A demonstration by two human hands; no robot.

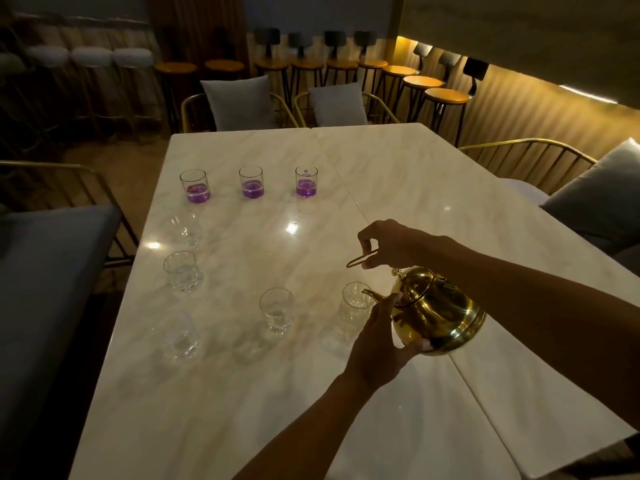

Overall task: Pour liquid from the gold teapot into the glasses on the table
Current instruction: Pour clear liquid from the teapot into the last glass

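The gold teapot (438, 311) hangs tilted above the marble table (398, 174), its spout just over the rim of a clear glass (353, 299). My right hand (388, 242) grips the teapot's thin gold handle from above. My left hand (375, 337) cups the pot's belly below the spout. Another clear glass (277, 308) stands to the left of that one. Three more clear glasses (181, 271) line the table's left side. At the far end, three straight glasses (251, 181) hold purple liquid.
Gold wire chairs with grey cushions (239, 102) stand behind the table and at its right (602, 199). A grey bench (45, 271) runs along the left. Bar stools (445, 97) line the lit back wall.
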